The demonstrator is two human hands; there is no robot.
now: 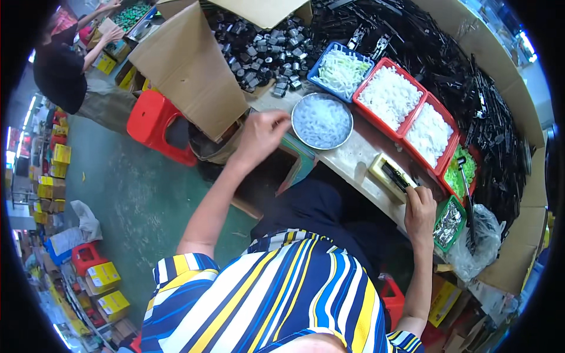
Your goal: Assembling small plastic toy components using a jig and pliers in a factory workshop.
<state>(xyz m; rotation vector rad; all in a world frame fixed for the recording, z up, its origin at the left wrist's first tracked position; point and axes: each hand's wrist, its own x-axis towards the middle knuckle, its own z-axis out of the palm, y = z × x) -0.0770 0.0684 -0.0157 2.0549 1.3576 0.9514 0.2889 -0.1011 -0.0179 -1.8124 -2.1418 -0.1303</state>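
Note:
My left hand (265,136) is beside the left rim of a round metal bowl (322,122), which holds small translucent pieces. Its thumb and fingers are curled together; whatever they hold, if anything, is hidden. On the bench (351,163), a cream-coloured block-shaped fixture (382,163) carries a narrow black part (396,176). My right hand (420,212) pinches the near end of this black part, its fingers bent over the fixture's right end.
Behind the bowl stand a blue basket (341,72) of pale strips and a red tray (391,99) of white pieces. A hammer (466,176) lies by a green tray (449,222) of shiny parts. Black parts (500,112) heap behind. A co-worker (65,70) stands far left.

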